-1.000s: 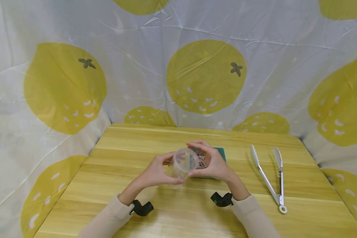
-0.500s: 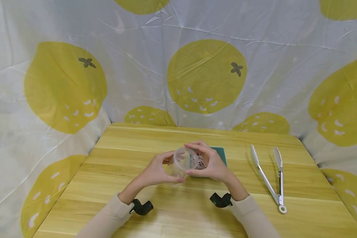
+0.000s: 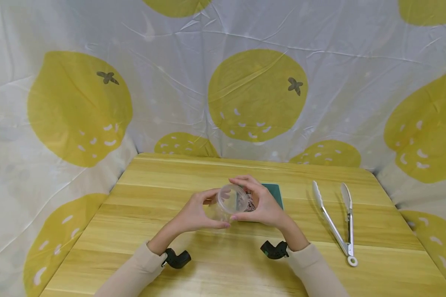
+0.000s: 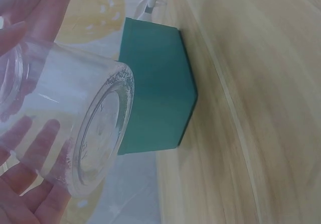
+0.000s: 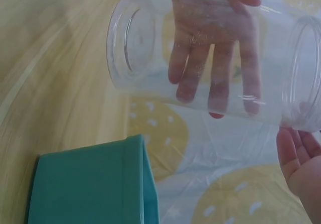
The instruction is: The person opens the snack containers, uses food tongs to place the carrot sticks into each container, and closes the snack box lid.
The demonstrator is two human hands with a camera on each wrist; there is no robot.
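A clear plastic jar (image 3: 230,202) is held in the air over the table, tilted, its round mouth end toward my right hand. My left hand (image 3: 193,213) grips the jar's body, fingers spread along its far side, as seen through the wall in the right wrist view. The thumb and fingers of my right hand (image 3: 264,202) curve around the mouth end. No contents show inside the jar (image 5: 150,43). Behind my right hand stands a green square bin (image 3: 274,194) with brownish-pink shreds (image 3: 250,202) in it, partly hidden by that hand.
Metal tongs (image 3: 342,235) lie spread apart on the wooden table (image 3: 163,177), to the right. A fabric curtain (image 3: 171,82) printed with yellow fruit hangs behind the table and at both sides. Each wrist wears a small black camera mount (image 3: 177,259).
My right hand has shifted slightly to the left around the jar's mouth end, showing more of the green bin. My left hand and the jar stay almost still.
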